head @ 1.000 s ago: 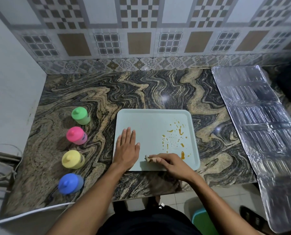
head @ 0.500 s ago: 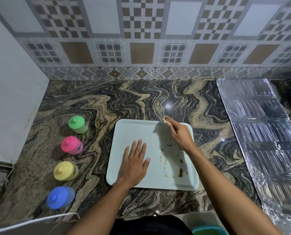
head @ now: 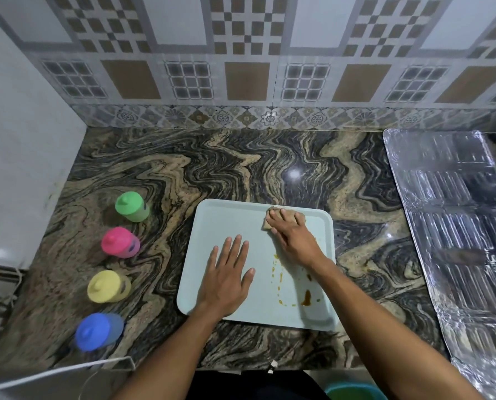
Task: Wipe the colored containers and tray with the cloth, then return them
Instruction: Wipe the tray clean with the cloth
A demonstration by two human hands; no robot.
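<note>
1. Our left hand [head: 226, 281] lies flat on the pale tray [head: 229, 217], palm down, with its fingers straight and spread. It holds nothing.
2. Our right hand [head: 291, 236] presses the brown cloth [head: 301, 218] down on the tray's far side, just beyond and to the right of the left hand. Its fingers are stretched out over the cloth rather than curled round it.
3. The cloth shows past the fingertips and at both sides of the right hand, close to the tray's far rim.
4. Orange-brown stains [head: 306, 297] dot the tray on the near side of the right hand, under and beside its wrist, to the right of the left hand.
5. The tray sits on the marbled worktop [head: 241, 163] beneath both hands.
6. Well to the left of the left hand, four containers stand apart in a row on the worktop. The green container [head: 131, 205] is farthest from us, then come the pink container [head: 119, 242], the yellow container [head: 108, 285] and, nearest us, the blue container [head: 98, 331].
7. To the right of the right hand, clear of the tray, a foil sheet [head: 457, 226] covers the worktop.
</note>
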